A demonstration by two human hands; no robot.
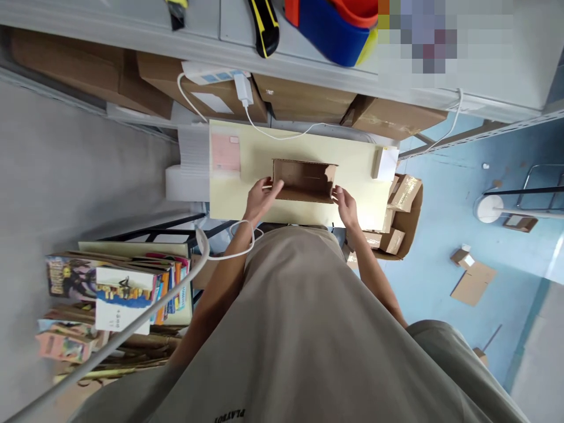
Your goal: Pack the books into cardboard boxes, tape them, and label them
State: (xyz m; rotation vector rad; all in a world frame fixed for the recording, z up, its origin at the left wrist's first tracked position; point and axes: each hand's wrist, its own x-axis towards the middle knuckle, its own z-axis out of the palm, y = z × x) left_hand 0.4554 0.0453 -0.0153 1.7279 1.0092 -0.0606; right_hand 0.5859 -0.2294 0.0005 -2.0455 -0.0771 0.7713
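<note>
An open-topped brown cardboard box [304,176] sits on a pale yellow tabletop [247,202], its opening facing up; a torn or bent flap shows at its right end. My left hand [263,198] is at the left end, with the thumb over the rim and the fingers outside the wall. At the right end, the curled fingers of my right hand [346,204] are against the wall. A pinkish flat sheet or pouch [226,153] lies on the left of the tabletop, and a small white box [385,163] stands at its right edge.
Above hangs a grey shelf with a utility knife [265,29] and a blue-and-red tape dispenser [335,29]. A white power strip [211,74] trails a cable across the far table edge. Small cartons fill a carton [414,220] at right; books [126,294] stack at lower left.
</note>
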